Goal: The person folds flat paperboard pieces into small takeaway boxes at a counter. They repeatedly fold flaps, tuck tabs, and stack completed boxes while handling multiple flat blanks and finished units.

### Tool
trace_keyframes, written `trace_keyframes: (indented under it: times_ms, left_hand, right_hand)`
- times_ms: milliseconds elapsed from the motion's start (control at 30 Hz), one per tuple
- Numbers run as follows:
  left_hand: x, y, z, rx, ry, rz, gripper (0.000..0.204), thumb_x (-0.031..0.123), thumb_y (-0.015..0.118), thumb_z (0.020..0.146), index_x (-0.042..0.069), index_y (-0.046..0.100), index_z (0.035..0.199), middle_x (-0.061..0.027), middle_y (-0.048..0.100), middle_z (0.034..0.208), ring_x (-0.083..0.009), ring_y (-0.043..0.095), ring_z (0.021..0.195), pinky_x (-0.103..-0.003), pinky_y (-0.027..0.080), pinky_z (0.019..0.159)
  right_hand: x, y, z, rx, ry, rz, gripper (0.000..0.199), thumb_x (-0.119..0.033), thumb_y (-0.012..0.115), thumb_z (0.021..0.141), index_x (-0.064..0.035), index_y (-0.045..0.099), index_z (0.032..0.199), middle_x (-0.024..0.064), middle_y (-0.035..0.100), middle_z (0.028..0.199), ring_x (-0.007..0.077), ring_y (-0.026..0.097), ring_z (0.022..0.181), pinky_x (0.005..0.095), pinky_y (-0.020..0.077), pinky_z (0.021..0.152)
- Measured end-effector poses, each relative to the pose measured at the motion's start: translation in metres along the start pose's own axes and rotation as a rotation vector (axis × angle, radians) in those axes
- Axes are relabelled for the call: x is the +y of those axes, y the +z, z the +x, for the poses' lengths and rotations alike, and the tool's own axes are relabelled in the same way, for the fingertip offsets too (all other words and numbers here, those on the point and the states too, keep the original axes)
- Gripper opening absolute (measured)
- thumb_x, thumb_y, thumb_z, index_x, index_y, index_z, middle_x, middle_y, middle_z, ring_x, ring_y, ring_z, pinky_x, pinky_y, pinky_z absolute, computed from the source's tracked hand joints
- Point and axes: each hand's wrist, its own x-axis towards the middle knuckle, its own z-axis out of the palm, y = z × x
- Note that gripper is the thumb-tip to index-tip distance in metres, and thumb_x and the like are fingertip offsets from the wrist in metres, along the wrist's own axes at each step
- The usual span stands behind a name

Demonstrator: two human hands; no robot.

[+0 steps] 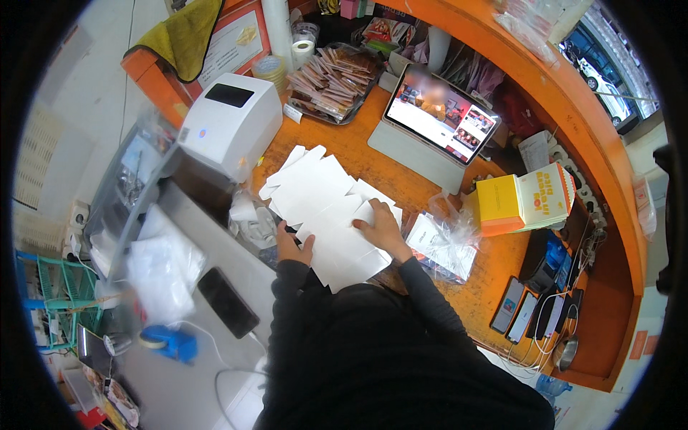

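A white cardboard box blank [326, 193], unfolded flat with several flaps and slots, lies on the orange wooden desk in front of me. At its lower left edge is my left hand [292, 249], thumb and index finger spread apart, the thumb touching the cardboard. My right hand [383, 231] grips the blank's right side, with the thumb on top and the other fingers curled at the edge. Whether more than one sheet is stacked there, I cannot tell. Beside the left hand lie crumpled clear plastic and white pieces [252, 221].
A white label printer [233, 122] stands at the left, near a tray of small packets [333, 82]. A tablet [441, 115] leans behind the blank. At the right are a yellow carton [502, 204], a plastic-wrapped pack [441, 247] and phones [507, 304]. A black phone [228, 302] lies left.
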Motion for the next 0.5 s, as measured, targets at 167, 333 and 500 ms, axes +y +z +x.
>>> trace_keyframes:
  times_ms: [167,333,500]
  left_hand:
    - [0.046,-0.035,-0.003,0.033,0.106,-0.304,0.066,0.015,0.075,0.082,0.001,0.039,0.136,-0.0092,0.052,0.106,-0.0165,0.054,0.094,-0.029,0.046,0.083]
    - [0.104,-0.082,0.008,0.078,0.471,-0.693,0.054,0.009,0.07,0.089,0.002,0.041,0.134,-0.0078,0.052,0.115,-0.0148,0.055,0.103,-0.028,0.046,0.087]
    - [0.15,-0.095,-0.018,0.004,0.435,-0.685,0.043,0.011,0.072,0.088,0.0,0.052,0.125,-0.0088,0.059,0.115,-0.0154,0.059,0.102,-0.028,0.048,0.086]
  right_hand:
    - [-0.01,-0.024,-0.017,-0.01,-0.135,0.658,0.024,-0.008,0.066,0.09,-0.0063,0.05,0.108,0.0081,0.061,0.099,0.0172,0.059,0.091,0.0303,0.0464,0.081]
    - [-0.018,-0.037,-0.024,0.031,-0.269,0.917,0.022,-0.001,0.066,0.089,-0.0087,0.05,0.102,0.0011,0.058,0.102,0.0097,0.053,0.096,0.0264,0.0431,0.084]
    - [-0.029,-0.048,-0.025,-0.024,-0.319,0.654,0.037,-0.002,0.073,0.082,-0.0087,0.051,0.111,0.0031,0.058,0.108,0.011,0.053,0.102,0.0277,0.0429,0.086]
